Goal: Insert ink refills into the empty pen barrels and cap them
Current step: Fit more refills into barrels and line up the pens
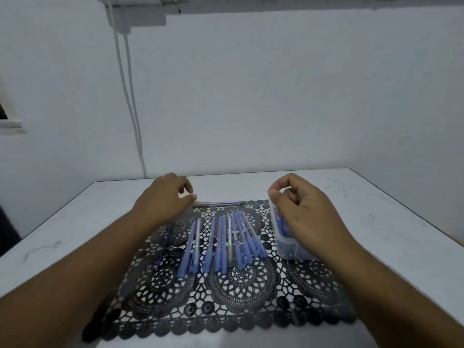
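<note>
The capped pen lies crosswise just beside the left hand (loosely curled, empty); the right hand curls above the box, its contents unclear.

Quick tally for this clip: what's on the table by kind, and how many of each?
Blue pens in the row on the mat: about 10 (they overlap, so the count is approximate)
Pen lying crosswise at the mat's far edge: 1
Clear plastic container: 1
Black lace mat: 1
Total: about 13
</note>
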The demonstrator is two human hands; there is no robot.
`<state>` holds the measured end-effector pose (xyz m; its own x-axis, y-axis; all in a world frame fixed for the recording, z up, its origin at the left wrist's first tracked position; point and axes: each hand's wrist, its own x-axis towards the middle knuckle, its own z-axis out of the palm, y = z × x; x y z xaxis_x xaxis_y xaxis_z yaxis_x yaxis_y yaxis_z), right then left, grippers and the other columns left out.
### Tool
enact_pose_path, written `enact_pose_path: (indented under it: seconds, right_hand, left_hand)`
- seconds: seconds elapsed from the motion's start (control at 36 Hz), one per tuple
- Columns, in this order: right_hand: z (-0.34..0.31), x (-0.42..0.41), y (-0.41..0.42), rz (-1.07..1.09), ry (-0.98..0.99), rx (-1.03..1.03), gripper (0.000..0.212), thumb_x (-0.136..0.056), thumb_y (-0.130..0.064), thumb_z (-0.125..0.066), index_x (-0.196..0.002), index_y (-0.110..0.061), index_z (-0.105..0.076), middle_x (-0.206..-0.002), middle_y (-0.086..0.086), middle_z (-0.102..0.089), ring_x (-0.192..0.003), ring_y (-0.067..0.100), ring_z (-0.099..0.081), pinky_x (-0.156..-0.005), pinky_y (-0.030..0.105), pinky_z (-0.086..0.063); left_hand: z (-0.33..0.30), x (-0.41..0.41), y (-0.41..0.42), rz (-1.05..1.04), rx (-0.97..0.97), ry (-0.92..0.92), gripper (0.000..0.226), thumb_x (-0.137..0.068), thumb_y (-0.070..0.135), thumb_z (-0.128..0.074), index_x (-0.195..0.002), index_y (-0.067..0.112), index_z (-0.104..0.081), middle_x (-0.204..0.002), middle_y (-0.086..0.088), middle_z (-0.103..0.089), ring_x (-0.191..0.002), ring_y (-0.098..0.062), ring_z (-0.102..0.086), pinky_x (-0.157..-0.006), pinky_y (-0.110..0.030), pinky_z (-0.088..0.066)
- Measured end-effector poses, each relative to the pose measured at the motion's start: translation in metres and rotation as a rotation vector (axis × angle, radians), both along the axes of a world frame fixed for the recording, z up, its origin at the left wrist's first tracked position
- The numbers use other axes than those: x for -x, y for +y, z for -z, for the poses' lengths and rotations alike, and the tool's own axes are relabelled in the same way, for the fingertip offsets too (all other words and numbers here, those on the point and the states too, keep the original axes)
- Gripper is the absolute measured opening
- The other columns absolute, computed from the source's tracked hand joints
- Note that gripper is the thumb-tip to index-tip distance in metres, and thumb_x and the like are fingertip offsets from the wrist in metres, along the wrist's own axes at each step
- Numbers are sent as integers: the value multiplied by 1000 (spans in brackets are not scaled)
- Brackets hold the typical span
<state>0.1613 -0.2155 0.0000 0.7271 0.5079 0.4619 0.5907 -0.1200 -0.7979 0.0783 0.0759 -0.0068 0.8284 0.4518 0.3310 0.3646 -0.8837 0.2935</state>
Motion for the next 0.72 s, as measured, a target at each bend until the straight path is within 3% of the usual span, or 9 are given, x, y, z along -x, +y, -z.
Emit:
enact_pose_path:
  seconds: [0.08, 0.14, 0.22, 0.28, 0.39, 0.47, 0.56, 0.67, 0.72]
  right_hand:
    - [3, 0, 2, -18, -6, 33, 13, -103, -28, -59, -92, -25, -66, -51, -8, -44, -44, 6, -38, -49, 21, -36]
    - [5, 2, 4, -33, 12, 41, 14, -103, -27, -59, -90, -26, -65, -51, -7, -46, -42, 9, -41, -50, 25, -37]
    - [7, 8, 8, -27, -20, 74, 15, -103, -29, -60, -88, -28, -66, -52, -8, -46, -44, 7, -41, -48, 20, -37]
    - [8, 13, 10, -34, -26, 87, 17, -104, -31, -59, -88, -29, -66, -52, -9, -45, -44, 8, -40, -44, 15, -36]
    - [6, 23, 11, -58, -8, 104, 17, -104, -31, -58, -89, -28, -66, -53, -9, -44, -45, 7, -37, -43, 14, -34]
    - [5, 28, 13, -71, -6, 115, 17, -104, -31, -58, -89, -27, -66, -50, -12, -44, -44, 5, -37, -43, 14, -35]
    - [8, 27, 15, -84, -8, 115, 17, -104, -30, -59, -89, -28, -67, -49, -14, -44, -43, 2, -35, -44, 13, -33]
    - [7, 29, 15, -82, -8, 109, 18, -104, -29, -58, -89, -25, -67, -48, -14, -40, -42, 3, -32, -43, 12, -30]
    - [5, 32, 14, -92, 19, 81, 21, -105, -34, -55, -90, -25, -67, -49, -12, -42, -43, 4, -33, -43, 12, -30]
  left_hand:
    - [-8, 33, -23, -115, -195, 235, 22, -96, 50, -57, -86, 31, -64, -91, 10, -60, -83, -12, -59, -70, -32, -49]
    - [-3, 48, -39, -145, -132, 342, 29, -95, 47, -57, -75, 27, -61, -80, 9, -62, -72, -10, -59, -61, -28, -45]
    - [7, 60, -54, -163, -65, 384, 34, -92, 50, -59, -71, 23, -61, -76, 5, -61, -68, -10, -57, -62, -28, -48]
    - [11, 64, -60, -191, -77, 379, 34, -91, 51, -60, -75, 22, -64, -75, 7, -63, -70, -12, -61, -67, -28, -53]
    - [19, 65, -66, -215, -67, 373, 34, -88, 45, -60, -65, 20, -60, -67, 6, -62, -66, -14, -62, -59, -26, -47]
    - [22, 65, -69, -221, -39, 353, 30, -85, 42, -59, -67, 19, -62, -70, 3, -68, -69, -16, -67, -64, -28, -53]
    - [22, 65, -70, -222, -44, 311, 32, -88, 43, -58, -68, 18, -59, -67, 4, -62, -62, -15, -60, -61, -28, -50]
    - [1, 76, -66, -218, -122, 122, 30, -94, 46, -56, -74, 24, -56, -70, 7, -60, -60, -9, -55, -55, -26, -42]
    - [-9, 85, -64, -112, -148, 14, 23, -96, 45, -56, -81, 28, -55, -72, 9, -61, -63, -7, -56, -53, -27, -40]
